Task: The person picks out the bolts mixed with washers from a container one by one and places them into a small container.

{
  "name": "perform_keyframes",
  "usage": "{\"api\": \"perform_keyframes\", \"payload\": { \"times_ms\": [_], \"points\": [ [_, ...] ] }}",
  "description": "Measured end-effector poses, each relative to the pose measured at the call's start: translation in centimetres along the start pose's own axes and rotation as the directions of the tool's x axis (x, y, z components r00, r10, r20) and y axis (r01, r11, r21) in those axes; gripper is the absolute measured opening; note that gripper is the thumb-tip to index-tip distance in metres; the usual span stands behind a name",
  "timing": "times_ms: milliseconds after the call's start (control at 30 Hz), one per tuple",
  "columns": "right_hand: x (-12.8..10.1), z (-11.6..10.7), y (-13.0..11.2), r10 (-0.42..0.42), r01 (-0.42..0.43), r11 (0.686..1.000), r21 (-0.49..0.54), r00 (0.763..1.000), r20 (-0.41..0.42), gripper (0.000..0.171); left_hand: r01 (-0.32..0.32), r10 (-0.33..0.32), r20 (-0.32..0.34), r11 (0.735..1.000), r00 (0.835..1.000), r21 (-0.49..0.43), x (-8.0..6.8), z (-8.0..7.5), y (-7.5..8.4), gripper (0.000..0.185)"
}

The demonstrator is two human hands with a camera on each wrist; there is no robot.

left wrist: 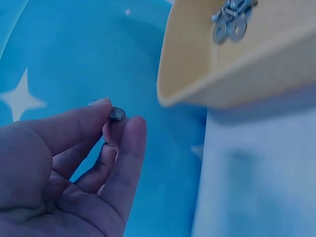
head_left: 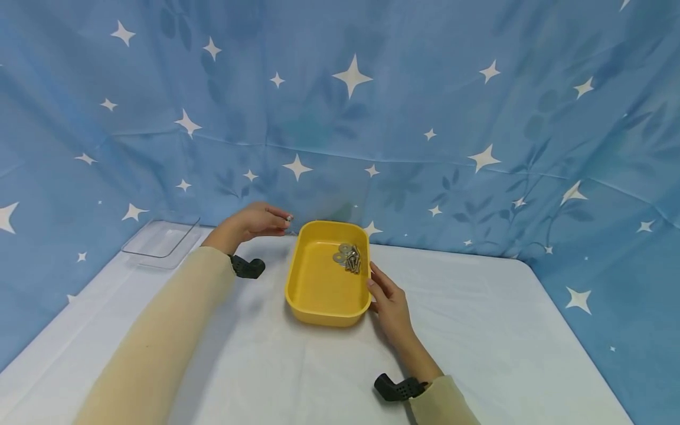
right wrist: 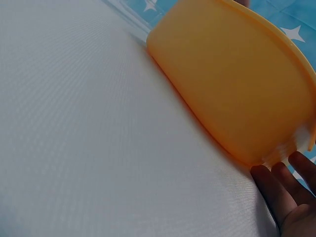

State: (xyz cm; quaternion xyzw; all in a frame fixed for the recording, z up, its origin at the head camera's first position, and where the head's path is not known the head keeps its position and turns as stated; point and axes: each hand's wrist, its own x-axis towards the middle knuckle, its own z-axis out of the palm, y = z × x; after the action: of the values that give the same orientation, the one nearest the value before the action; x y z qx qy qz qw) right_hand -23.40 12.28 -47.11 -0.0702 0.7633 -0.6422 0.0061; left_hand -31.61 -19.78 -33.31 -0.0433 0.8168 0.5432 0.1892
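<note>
- Nearest the camera: a cream sleeve [head_left: 159, 330] on the left arm, reaching across the bench [head_left: 255, 366].
- Left hand [head_left: 252, 221]: pinches a threaded fastener [left wrist: 117, 114] between thumb and fingertips. Its threaded end projects from the pinch. Location: outside the tray, just beside the far left corner.
- Right hand [head_left: 392, 307]: fingers lie loosely spread, tips touching the outer right wall of the yellow tray [head_left: 324, 320].
- Yellow tray contents: flat washers [head_left: 339, 258] and a bundle of screws [head_left: 353, 262], clustered toward the right wall. Exact counts cannot be told.
- Clear dish [head_left: 162, 257]: stands at the far left of the bench, well apart from the tray.
- Handling note: pinch the fastener firmly; so small a part is likely to slip. Clear the rim when crossing it. Brace the tray lightly, as a hard push could slide it.
</note>
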Motion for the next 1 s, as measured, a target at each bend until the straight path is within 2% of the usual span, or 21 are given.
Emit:
{"api": "perform_keyframes", "payload": {
  "times_ms": [233,433,600,767,1000],
  "points": [
    [0.1,-0.1,0.0,0.006,-0.006,1.000,-0.003,1.000,-0.002,0.049,0.022,-0.021,-0.056,1.000,0.998,0.020,-1.1,-3.5,-2.1,0.049],
    [0.1,-0.4,0.1,0.014,-0.014,1.000,-0.007,1.000,-0.006,0.048,0.017,-0.014,-0.087,0.999,0.996,0.034,-2.2,-6.8,-4.6,0.053],
    [0.0,-0.6,0.1,0.020,-0.021,1.000,-0.012,1.000,-0.010,0.048,0.038,-0.027,-0.135,0.996,0.990,0.077,-2.8,-8.9,-6.2,0.053],
    [0.0,-0.7,0.1,0.024,-0.024,1.000,-0.009,1.000,-0.010,0.049,0.064,-0.044,-0.208,0.994,0.977,0.091,-3.4,-10.9,-7.3,0.053],
    [0.1,-0.8,0.1,0.021,-0.021,1.000,-0.004,1.000,-0.008,0.049,0.082,-0.051,-0.247,0.990,0.968,0.116,-4.2,-13.4,-8.7,0.055]
  ]
}}
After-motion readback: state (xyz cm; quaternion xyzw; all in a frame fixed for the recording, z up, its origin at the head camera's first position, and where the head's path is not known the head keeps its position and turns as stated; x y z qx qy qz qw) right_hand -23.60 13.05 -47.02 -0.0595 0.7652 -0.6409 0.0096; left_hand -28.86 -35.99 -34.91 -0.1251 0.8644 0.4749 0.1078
